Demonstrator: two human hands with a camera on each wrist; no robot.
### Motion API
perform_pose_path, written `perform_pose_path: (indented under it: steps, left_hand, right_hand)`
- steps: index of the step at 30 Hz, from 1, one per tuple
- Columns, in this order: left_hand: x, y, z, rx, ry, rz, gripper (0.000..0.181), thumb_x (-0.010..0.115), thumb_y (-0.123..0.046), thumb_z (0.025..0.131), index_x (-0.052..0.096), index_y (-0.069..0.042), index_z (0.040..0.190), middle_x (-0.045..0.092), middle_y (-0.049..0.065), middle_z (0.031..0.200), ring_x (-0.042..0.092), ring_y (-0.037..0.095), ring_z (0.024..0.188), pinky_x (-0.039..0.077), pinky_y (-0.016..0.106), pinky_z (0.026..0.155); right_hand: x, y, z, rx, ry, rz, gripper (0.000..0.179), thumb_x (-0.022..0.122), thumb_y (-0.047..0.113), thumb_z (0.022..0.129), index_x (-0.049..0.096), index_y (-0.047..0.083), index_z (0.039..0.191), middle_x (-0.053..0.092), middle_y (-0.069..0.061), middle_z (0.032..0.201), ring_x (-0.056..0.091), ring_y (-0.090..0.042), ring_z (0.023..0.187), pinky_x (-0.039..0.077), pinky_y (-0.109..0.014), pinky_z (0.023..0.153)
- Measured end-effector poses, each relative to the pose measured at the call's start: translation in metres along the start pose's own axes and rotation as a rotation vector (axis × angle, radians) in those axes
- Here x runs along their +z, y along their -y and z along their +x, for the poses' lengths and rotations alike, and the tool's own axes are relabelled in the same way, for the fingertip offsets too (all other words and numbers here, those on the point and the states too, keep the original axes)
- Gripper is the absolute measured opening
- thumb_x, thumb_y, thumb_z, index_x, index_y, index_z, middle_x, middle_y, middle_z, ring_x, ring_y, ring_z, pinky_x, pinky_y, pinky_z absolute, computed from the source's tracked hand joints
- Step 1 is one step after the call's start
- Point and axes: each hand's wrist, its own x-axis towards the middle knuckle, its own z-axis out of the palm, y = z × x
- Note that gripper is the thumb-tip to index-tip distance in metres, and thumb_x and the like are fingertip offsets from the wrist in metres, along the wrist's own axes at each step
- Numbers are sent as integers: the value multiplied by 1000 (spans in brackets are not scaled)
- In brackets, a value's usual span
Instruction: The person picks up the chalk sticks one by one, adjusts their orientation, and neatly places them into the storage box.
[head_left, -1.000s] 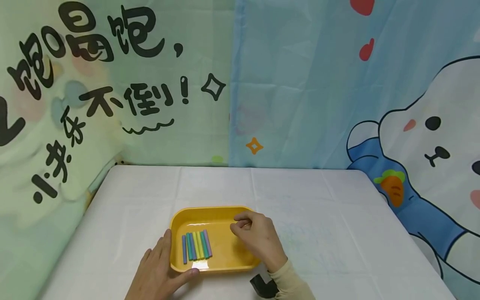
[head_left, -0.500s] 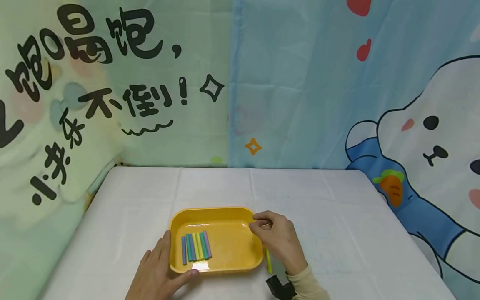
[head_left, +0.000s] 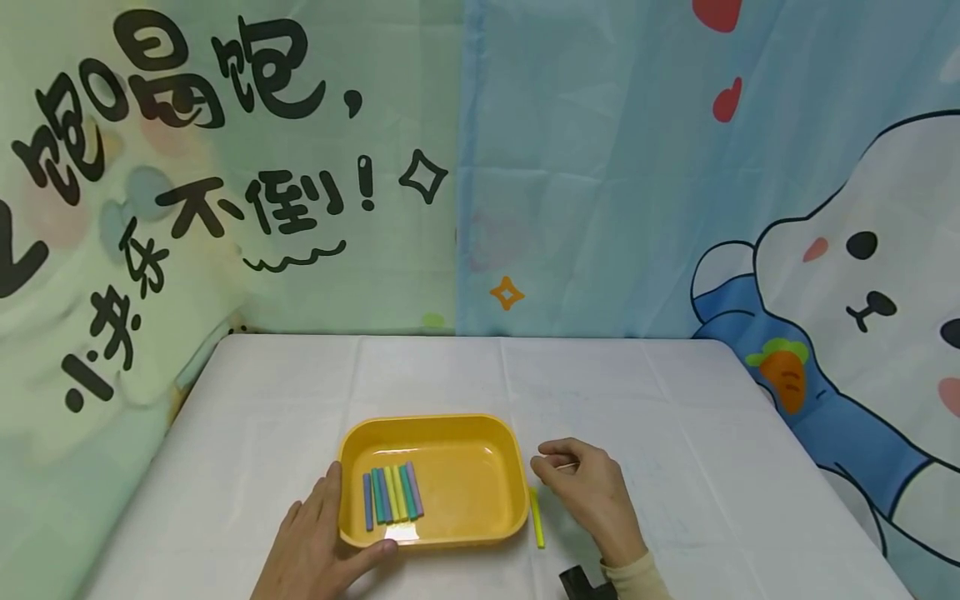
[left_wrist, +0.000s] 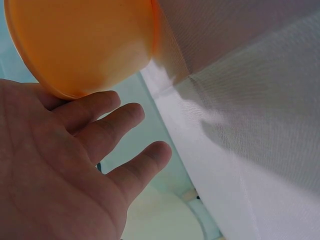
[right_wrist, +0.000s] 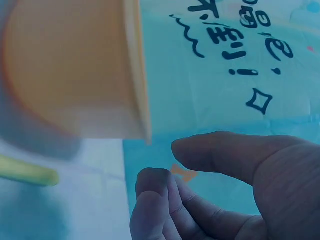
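The yellow tray (head_left: 465,492) lies on the white table. In its left part is a row of several short blue, green, yellow and purple sticks (head_left: 393,493). My left hand (head_left: 318,533) rests against the tray's left end, its thumb at the near rim; in the left wrist view its straight fingers (left_wrist: 122,125) lie beside the orange-looking tray wall (left_wrist: 90,45). To the right of the tray, my right hand (head_left: 588,496) hovers with loosely bent fingers. The right wrist view shows a gap between thumb (right_wrist: 215,152) and fingers, with nothing held.
A yellow-green stick (head_left: 537,518) lies on the table (head_left: 720,483) just beside the tray's right end. Something black (head_left: 587,585) sits at the right wrist. Printed cloth (head_left: 585,167) with lettering and a cartoon animal hangs behind the table.
My right hand has moved right, from above the tray to beside it, uncovering the yellow-green stick on the table. The left hand, the tray and the row of sticks stay in place.
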Motion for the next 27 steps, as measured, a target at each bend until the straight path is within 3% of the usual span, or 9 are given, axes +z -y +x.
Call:
perform_pose_path:
  steps: [11, 27]
  left_hand:
    - [0, 1, 1, 14, -3, -2, 130, 61, -84, 76, 20, 9, 157, 42, 28, 153, 47, 40, 135, 37, 57, 110]
    - [0, 0, 3, -24, 27, -13, 133, 60, -87, 73, 19, 6, 158, 39, 27, 155, 45, 40, 138, 33, 58, 113]
  right_hand:
    - [14, -28, -2, 52, 44, -117, 27, 78, 26, 85, 75, 4, 100, 69, 2, 83, 62, -15, 74, 55, -34, 65]
    - [26, -34, -4, 60, 95, -133, 24, 81, 22, 78, 73, 2, 91, 65, 1, 74, 58, -15, 67, 52, -30, 60]
